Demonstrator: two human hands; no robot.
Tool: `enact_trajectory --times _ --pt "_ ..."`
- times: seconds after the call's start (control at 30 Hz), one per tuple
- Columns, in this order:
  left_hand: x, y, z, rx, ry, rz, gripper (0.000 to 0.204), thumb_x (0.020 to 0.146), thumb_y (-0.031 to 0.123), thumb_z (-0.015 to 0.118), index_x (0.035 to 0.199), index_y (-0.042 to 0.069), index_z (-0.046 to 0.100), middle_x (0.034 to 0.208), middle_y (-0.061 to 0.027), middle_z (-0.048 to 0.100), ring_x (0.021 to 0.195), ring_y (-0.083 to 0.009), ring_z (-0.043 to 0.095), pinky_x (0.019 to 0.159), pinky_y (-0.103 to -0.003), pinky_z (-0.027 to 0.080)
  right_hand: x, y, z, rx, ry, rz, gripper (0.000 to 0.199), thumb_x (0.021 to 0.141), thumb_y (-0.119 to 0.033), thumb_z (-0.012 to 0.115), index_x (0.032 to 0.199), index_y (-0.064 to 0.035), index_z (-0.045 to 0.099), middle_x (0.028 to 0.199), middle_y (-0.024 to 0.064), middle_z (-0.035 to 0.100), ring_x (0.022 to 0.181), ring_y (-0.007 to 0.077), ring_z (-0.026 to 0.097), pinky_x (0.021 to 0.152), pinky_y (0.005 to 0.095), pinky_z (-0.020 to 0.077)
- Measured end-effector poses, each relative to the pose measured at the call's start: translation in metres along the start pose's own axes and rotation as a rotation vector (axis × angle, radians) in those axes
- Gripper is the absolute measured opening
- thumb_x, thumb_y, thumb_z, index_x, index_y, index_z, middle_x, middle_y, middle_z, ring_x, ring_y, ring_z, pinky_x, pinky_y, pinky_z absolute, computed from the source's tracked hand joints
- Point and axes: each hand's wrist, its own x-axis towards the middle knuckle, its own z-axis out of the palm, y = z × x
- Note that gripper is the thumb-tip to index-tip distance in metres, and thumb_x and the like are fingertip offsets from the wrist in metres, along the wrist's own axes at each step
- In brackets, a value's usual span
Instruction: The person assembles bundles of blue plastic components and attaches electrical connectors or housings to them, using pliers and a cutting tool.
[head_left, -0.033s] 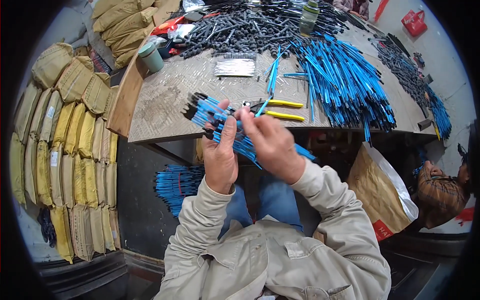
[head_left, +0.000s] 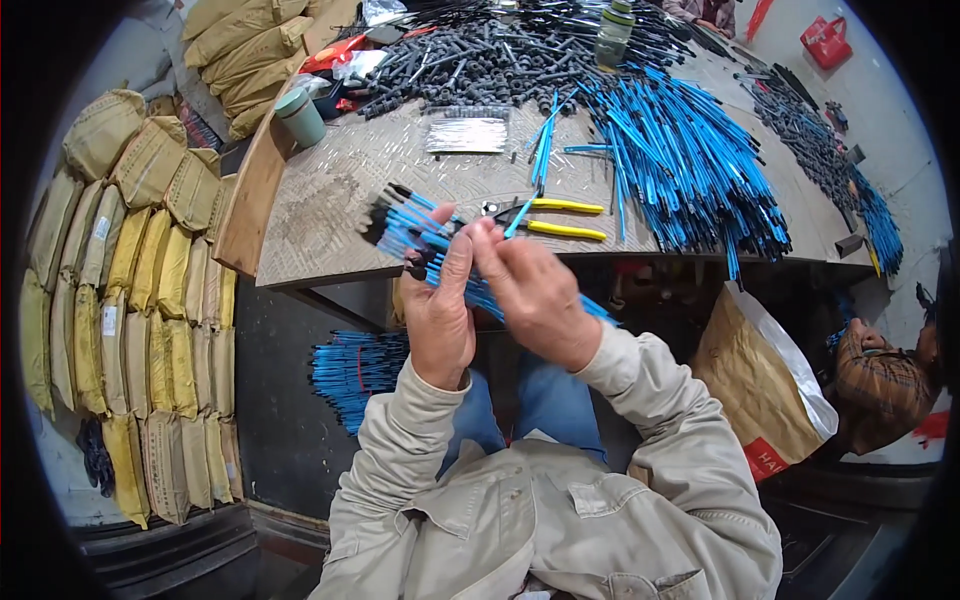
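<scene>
A loose bundle of thin blue sticks with black ends (head_left: 408, 222) lies across my left hand (head_left: 443, 325), whose fingers are curled round it. Part of the bundle is blurred, and its other end shows beneath my right hand. My right hand (head_left: 540, 300) is closed in a pinch, its fingertips meeting the left thumb over the bundle; what they pinch is hidden. Close to those fingertips a single blue stick (head_left: 519, 217) points up toward the table. Just beyond lie yellow-handled pliers (head_left: 565, 218), their jaws toward the left.
On the table (head_left: 330, 215) lie a big heap of blue sticks (head_left: 690, 165), dark plastic parts (head_left: 480, 65), and a pack of white strips (head_left: 467, 135). A green cup (head_left: 300, 118) and a bottle (head_left: 614, 35) stand there. A tied blue bundle (head_left: 358, 372) sits below; a paper sack (head_left: 755, 390) is right.
My right hand has drawn slightly left and up toward the left thumb. The bundle's black ends have shifted a little. The left hand stays almost in place.
</scene>
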Motion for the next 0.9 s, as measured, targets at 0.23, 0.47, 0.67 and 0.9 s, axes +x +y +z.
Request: enact_trajectory --times 0.23,0.47,0.67,0.9 --pt "0.004 0.025 -0.026 0.111 0.089 -0.013 0.024 0.093 0.019 0.048 0.109 0.001 0.047 0.097 -0.0207 0.062 0.091 -0.0269 0.062 0.083 -0.039 0.049 0.031 0.079 0.001 0.282 0.083 0.231 0.016 0.085 -0.015 0.055 0.093 -0.0036 0.064 0.076 0.0114 0.06 0.065 0.023 0.059 0.055 0.0298 0.046" --pt "-0.024 0.049 -0.014 -0.023 -0.09 -0.163 0.022 0.095 0.03 0.039 0.101 0.01 0.045 0.088 -0.0181 0.063 0.095 -0.0353 0.06 0.089 -0.049 0.044 0.044 0.245 0.085 -0.363 -0.188 0.731 0.04 0.079 -0.041 0.059 0.087 -0.0022 0.066 0.075 0.0148 0.065 0.069 0.0294 0.064 0.06 0.0386 0.0487" --pt "-0.008 0.054 -0.052 -0.097 -0.393 -0.122 0.02 0.096 0.028 0.039 0.1 0.01 0.044 0.081 -0.0194 0.061 0.066 -0.0226 0.059 0.065 -0.037 0.049 0.06 0.271 0.075 -0.116 -0.384 1.048 0.039 0.077 -0.036 0.057 0.077 0.0017 0.064 0.081 0.0208 0.064 0.071 0.0357 0.062 0.065 0.0428 0.0483" --pt "-0.019 0.04 -0.04 0.055 -0.244 -0.15 0.018 0.094 0.021 0.046 0.099 0.004 0.051 0.073 -0.016 0.061 0.049 -0.0128 0.048 0.049 -0.028 0.042 0.039 0.236 0.051 0.338 0.157 0.942 0.028 0.082 -0.025 0.058 0.083 0.0024 0.062 0.069 0.0122 0.061 0.059 0.0186 0.058 0.053 0.029 0.0442"
